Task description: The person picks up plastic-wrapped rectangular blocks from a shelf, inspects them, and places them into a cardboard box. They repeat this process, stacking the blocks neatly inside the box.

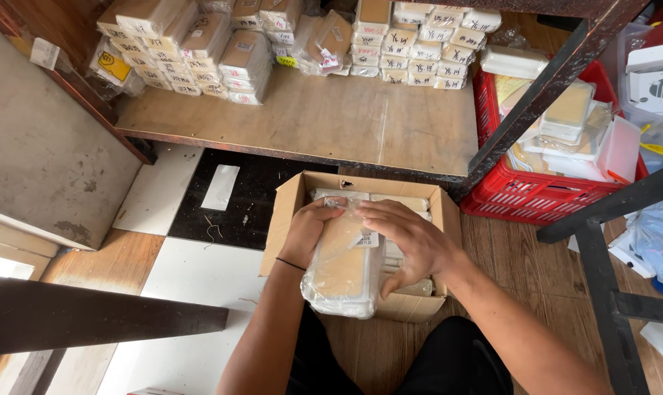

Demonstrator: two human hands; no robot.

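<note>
Head view: left hand [309, 228] and right hand [412, 245] both clamp a plastic-wrapped bundle [344, 267] right over the open box [293, 201]. Slick wrap could slip from that grip. Beyond the box, a shelf [331, 121] with stacked packs [200, 47].

A cardboard box [296, 201] and red crate [522, 194] sit on the floor [192, 274].

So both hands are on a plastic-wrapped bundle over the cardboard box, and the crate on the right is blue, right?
Not quite. The head view shows the crate is red, not blue. The rest holds: the left hand and right hand are on the plastic-wrapped bundle over the cardboard box.
</note>
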